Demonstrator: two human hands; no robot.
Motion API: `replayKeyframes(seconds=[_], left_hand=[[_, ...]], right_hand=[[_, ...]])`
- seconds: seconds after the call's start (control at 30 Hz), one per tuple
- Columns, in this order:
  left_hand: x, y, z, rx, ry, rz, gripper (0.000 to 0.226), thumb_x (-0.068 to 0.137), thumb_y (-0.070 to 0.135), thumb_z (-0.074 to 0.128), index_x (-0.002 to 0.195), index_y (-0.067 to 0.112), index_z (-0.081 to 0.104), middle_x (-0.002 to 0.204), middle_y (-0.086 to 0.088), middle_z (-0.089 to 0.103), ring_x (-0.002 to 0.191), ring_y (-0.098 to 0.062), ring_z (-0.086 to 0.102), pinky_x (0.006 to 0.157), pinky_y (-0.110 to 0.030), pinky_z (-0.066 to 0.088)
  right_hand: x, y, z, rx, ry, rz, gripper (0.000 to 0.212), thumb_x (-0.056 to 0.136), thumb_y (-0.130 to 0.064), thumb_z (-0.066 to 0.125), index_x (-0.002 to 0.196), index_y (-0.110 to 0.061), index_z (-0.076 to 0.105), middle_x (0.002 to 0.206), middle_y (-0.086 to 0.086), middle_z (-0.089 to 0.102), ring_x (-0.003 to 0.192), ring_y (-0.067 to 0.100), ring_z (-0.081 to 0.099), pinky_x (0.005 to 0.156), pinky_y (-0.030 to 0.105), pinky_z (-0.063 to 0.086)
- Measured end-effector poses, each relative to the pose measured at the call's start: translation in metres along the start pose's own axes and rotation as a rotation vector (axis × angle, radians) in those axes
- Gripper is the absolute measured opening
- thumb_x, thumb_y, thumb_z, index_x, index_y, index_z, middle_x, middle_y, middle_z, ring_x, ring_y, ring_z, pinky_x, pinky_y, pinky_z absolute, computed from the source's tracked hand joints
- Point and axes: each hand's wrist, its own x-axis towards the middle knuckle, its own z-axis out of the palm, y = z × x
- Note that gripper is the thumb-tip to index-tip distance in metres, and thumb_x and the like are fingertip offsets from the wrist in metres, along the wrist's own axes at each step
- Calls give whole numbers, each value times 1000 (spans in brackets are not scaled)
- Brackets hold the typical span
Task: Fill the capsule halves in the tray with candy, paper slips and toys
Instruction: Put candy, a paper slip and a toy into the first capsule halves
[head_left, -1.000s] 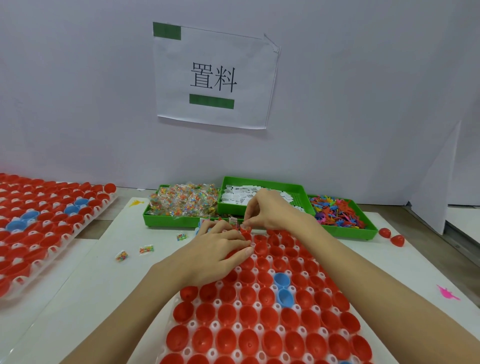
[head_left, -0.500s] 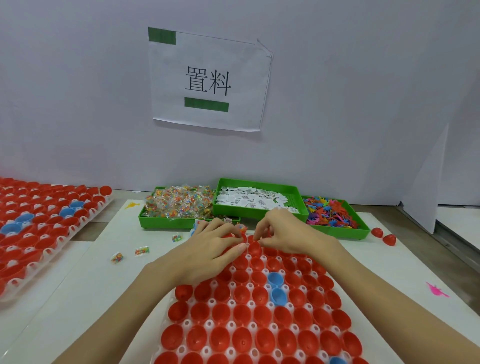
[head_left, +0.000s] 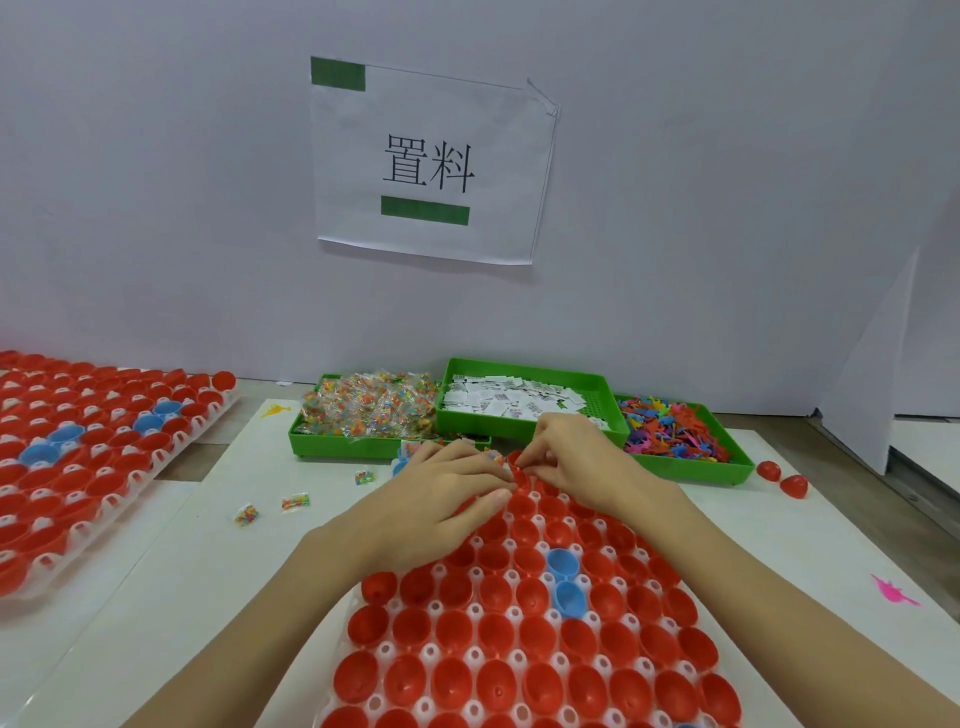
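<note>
Paper slips in green bin

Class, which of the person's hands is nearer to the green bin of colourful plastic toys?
Right. The right hand is just left of the toy bin; the left hand lies farther left, over the capsule tray.

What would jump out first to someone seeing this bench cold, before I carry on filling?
The big tray of red capsule halves fills the foreground, with two blue halves standing out near its middle. Both hands work at its far edge, the left hand lying over the cups and the right hand pinching at one. Behind them sit three green bins: candy packets, paper slips and coloured toys.
</note>
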Motion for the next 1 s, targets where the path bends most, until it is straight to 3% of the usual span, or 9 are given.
replayKeyframes(seconds=[0.13,0.27,0.4,0.53,0.7,0.8,0.87,0.93,1.0], left_hand=[[0,3,8,8,-17,5,53,107,55,20,143,37,54,143,28,51,137,9,28,116,-22,8],[0,1,9,-12,-15,-9,60,104,59,14,144,38,53,143,27,52,136,10,27,116,-23,7],[0,4,11,-34,-27,-12,60,104,60,15,144,39,53,144,28,51,137,13,25,119,-24,6],[2,5,11,-32,-35,-6,60,104,60,14,145,38,53,145,29,49,138,12,24,120,-27,6],[0,3,6,-52,-11,-5,61,104,59,14,142,37,56,143,28,52,136,12,28,118,-24,10],[0,-12,-2,-34,129,-50,48,108,48,27,132,30,64,128,19,63,123,0,49,110,-30,32],[-3,-32,-9,-21,307,-156,32,107,32,45,123,22,70,116,10,68,111,-8,58,104,-36,43],[-11,-56,-11,106,400,-307,24,104,20,56,123,17,70,122,3,68,117,-19,59,107,-40,41],[-22,-77,-11,263,389,-401,28,99,15,63,127,14,70,130,-3,66,124,-30,57,104,-46,39]], right_hand=[[-4,2,-5,56,28,11,26,99,-13,63,121,-18,75,78,-26,41,72,-10,47,71,-7,31],[-10,7,-5,100,78,48,27,99,-11,58,109,-25,79,93,-16,49,79,1,53,68,9,37],[-13,11,5,84,64,27,35,96,-1,53,106,-20,81,105,-12,55,96,3,52,76,6,35],[-12,13,7,72,89,29,35,98,-2,52,109,-19,80,114,-6,62,101,2,49,87,11,35],[-25,11,-2,216,206,66,39,96,1,52,104,-25,81,104,-11,65,88,-3,57,74,4,41],[-46,13,-3,426,331,121,41,95,2,56,93,-30,81,101,-11,69,72,-7,59,65,11,45],[-62,17,2,529,391,152,43,94,4,58,89,-31,81,99,-12,72,80,-4,64,68,14,49],[-74,21,8,586,434,180,45,93,6,59,85,-31,81,96,-13,73,86,-2,65,72,14,48],[-80,24,13,614,460,199,47,92,9,59,81,-30,82,95,-11,75,76,-5,62,69,11,44]])
